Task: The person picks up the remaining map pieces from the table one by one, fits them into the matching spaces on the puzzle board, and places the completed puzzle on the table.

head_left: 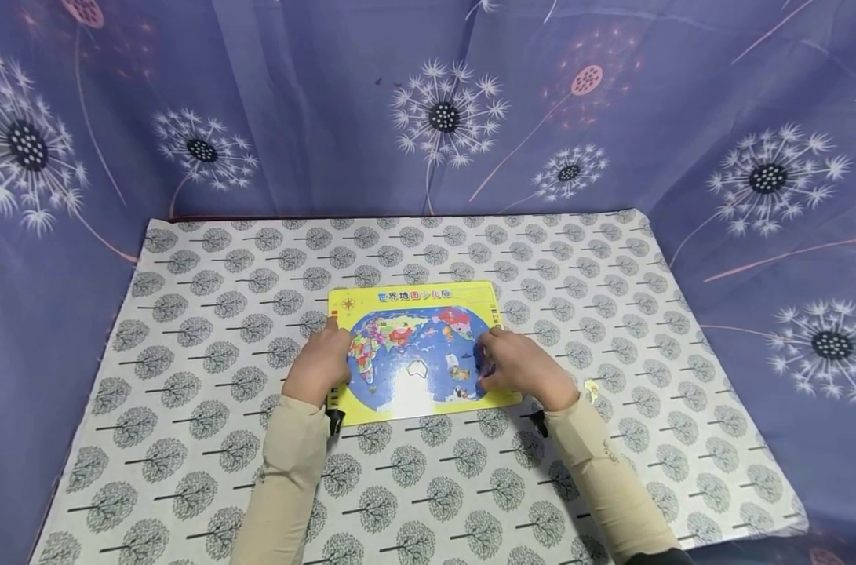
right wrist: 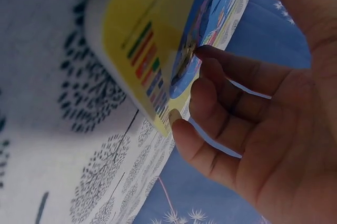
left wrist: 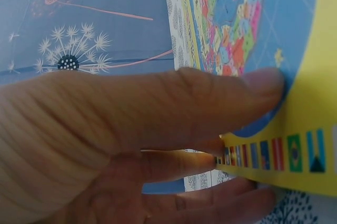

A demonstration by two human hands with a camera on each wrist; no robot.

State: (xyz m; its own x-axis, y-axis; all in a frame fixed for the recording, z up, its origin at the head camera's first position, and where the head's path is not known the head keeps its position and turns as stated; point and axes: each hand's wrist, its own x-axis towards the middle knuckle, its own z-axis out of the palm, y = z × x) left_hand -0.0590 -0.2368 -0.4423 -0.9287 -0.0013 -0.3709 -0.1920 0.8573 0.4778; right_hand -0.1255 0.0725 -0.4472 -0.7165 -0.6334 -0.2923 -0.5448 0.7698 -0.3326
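Observation:
A yellow-bordered children's world map board lies on the patterned cloth. An outlined pale patch shows low in the blue map. My left hand grips the board's left edge, thumb across the top face and other fingers at and below the rim. Over the board's right side is my right hand, fingers bent, fingertips touching the map and its edge. Between its thumb and fingers a dark pinkish-purple patch shows; whether it pinches a piece cannot be made out.
A small yellow piece lies on the tree-patterned tablecloth, beside the right wrist. Blue curtains with dandelion prints stand behind the table and along both sides.

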